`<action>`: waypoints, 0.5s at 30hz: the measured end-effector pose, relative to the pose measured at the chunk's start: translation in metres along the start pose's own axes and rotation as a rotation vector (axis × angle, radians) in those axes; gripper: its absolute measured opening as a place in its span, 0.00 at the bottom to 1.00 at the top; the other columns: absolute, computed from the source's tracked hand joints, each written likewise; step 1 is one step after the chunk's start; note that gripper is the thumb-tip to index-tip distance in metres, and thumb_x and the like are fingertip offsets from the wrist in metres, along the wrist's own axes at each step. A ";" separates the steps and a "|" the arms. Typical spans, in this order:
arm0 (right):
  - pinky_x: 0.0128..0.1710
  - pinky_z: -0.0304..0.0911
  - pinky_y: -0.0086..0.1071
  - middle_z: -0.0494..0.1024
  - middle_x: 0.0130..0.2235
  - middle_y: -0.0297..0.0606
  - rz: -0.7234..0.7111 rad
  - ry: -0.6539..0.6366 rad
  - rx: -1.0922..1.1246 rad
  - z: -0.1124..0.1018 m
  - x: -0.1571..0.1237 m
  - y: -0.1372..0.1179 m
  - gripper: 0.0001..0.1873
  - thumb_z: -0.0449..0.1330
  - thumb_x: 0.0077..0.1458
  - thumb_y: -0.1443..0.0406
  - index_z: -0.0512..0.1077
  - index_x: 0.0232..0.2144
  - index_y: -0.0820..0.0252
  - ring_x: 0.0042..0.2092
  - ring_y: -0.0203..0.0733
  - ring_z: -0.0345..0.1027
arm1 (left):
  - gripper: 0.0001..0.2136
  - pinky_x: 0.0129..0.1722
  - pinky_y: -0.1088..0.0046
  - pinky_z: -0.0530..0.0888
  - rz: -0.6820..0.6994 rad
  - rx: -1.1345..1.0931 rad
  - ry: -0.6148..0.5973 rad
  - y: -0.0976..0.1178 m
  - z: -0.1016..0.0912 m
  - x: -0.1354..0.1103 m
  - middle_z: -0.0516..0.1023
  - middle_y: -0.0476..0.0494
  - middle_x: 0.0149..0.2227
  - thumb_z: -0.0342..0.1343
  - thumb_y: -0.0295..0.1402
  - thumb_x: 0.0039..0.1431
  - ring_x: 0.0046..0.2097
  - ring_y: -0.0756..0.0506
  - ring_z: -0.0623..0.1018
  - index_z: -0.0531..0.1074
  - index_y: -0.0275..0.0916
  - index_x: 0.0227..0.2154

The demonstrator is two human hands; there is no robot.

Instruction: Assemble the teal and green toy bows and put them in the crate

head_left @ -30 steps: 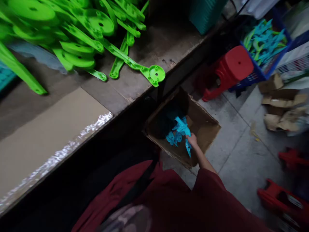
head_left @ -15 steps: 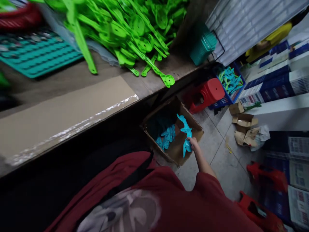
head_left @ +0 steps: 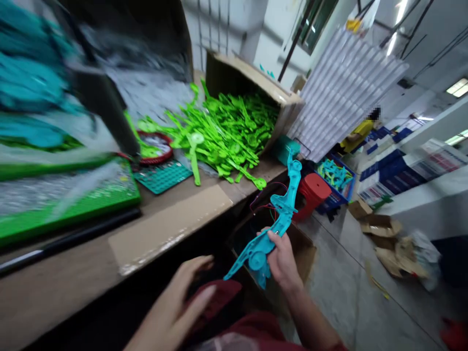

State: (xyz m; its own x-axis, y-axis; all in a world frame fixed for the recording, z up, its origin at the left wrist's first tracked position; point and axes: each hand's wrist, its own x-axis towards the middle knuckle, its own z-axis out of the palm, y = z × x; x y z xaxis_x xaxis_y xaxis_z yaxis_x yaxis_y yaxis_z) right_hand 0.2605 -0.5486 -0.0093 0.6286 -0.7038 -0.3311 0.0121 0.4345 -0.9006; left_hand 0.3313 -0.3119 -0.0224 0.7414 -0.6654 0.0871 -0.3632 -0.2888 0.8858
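My right hand (head_left: pixel 283 261) grips a long, curved blue plastic part (head_left: pixel 285 209) near its lower middle, thumb on top. The part is tilted, with its narrow upper end by the bench edge and a pointed lower end toward my left hand. My left hand (head_left: pixel 179 297) is raised at the lower middle, thumb and fingers apart, blurred, with nothing in it. Below the part is an open cardboard box (head_left: pixel 305 253), partly hidden by my right hand and the part. On the bench, a heap of green plastic parts (head_left: pixel 230 131) spills from a tipped carton (head_left: pixel 288 95).
A flat cardboard strip (head_left: pixel 171 229) lies along the bench edge near a teal ridged tray (head_left: pixel 164 176) and a red round basket (head_left: pixel 166 156). A red stool (head_left: pixel 316 190) and a blue crate (head_left: pixel 347 192) stand right of the bench. Torn cartons (head_left: pixel 380 226) lie on the floor. A person in yellow (head_left: pixel 360 134) is farther back.
My right hand has lifted the blue part from the cardboard box and brought it up closer. My left hand has come into view. The view has tilted up, showing more of the bench and room.
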 end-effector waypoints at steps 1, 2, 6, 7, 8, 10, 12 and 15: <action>0.42 0.71 0.32 0.79 0.36 0.32 -0.025 -0.030 0.088 0.030 -0.008 0.002 0.23 0.72 0.41 0.55 0.71 0.38 0.56 0.38 0.39 0.75 | 0.23 0.59 0.59 0.74 0.056 -0.010 -0.039 0.009 -0.002 0.013 0.71 0.41 0.62 0.53 0.46 0.66 0.60 0.39 0.74 0.63 0.48 0.62; 0.41 0.71 0.31 0.79 0.36 0.32 -0.031 -0.064 0.159 0.057 -0.015 0.002 0.23 0.72 0.41 0.55 0.71 0.38 0.56 0.38 0.38 0.74 | 0.27 0.60 0.58 0.73 0.108 -0.007 -0.071 0.018 -0.006 0.023 0.69 0.41 0.63 0.55 0.45 0.65 0.62 0.38 0.72 0.60 0.47 0.64; 0.37 0.69 0.28 0.78 0.33 0.31 -0.012 -0.315 0.188 0.110 -0.029 -0.010 0.22 0.74 0.40 0.57 0.73 0.36 0.56 0.34 0.36 0.72 | 0.28 0.58 0.60 0.74 0.234 0.137 0.063 0.032 -0.052 0.028 0.71 0.42 0.62 0.57 0.42 0.63 0.61 0.38 0.73 0.60 0.49 0.64; 0.36 0.68 0.27 0.78 0.32 0.31 -0.027 -0.400 0.122 0.108 -0.026 -0.017 0.22 0.74 0.40 0.56 0.73 0.36 0.56 0.33 0.36 0.71 | 0.26 0.57 0.61 0.75 0.246 0.188 0.198 0.030 -0.069 0.021 0.72 0.42 0.61 0.57 0.42 0.64 0.60 0.39 0.74 0.61 0.50 0.63; 0.34 0.68 0.27 0.77 0.31 0.32 -0.055 -0.478 0.033 0.101 -0.020 -0.024 0.22 0.75 0.40 0.55 0.73 0.36 0.57 0.32 0.36 0.70 | 0.24 0.57 0.62 0.76 0.243 0.235 0.352 0.028 -0.085 0.013 0.72 0.42 0.61 0.56 0.42 0.64 0.60 0.39 0.75 0.63 0.50 0.62; 0.32 0.66 0.27 0.77 0.31 0.35 -0.149 -0.625 -0.192 0.077 -0.003 -0.042 0.22 0.74 0.42 0.54 0.75 0.35 0.59 0.31 0.36 0.70 | 0.19 0.57 0.61 0.75 0.192 0.288 0.621 0.025 -0.113 -0.002 0.73 0.41 0.60 0.53 0.42 0.66 0.59 0.39 0.75 0.66 0.48 0.58; 0.32 0.65 0.28 0.78 0.32 0.39 -0.234 -0.753 -0.385 0.050 0.014 -0.057 0.21 0.72 0.45 0.52 0.76 0.36 0.60 0.32 0.38 0.70 | 0.18 0.59 0.58 0.73 0.117 0.252 0.648 0.029 -0.126 -0.007 0.74 0.40 0.57 0.52 0.42 0.66 0.58 0.39 0.75 0.69 0.44 0.56; 0.31 0.68 0.33 0.79 0.31 0.42 -0.173 -0.898 -0.537 0.017 0.027 -0.071 0.30 0.72 0.39 0.45 0.77 0.38 0.59 0.31 0.45 0.74 | 0.28 0.66 0.52 0.63 0.169 0.111 0.492 0.045 -0.120 0.013 0.64 0.33 0.66 0.57 0.39 0.62 0.66 0.37 0.65 0.61 0.39 0.63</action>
State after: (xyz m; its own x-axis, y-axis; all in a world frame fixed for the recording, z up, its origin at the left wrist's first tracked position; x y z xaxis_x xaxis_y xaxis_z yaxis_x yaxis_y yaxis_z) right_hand 0.2899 -0.5893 0.0506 0.9979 0.0367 -0.0541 -0.0505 -0.0915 -0.9945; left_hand 0.3922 -0.2505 0.0732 0.8348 -0.3154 0.4513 -0.5382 -0.2947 0.7896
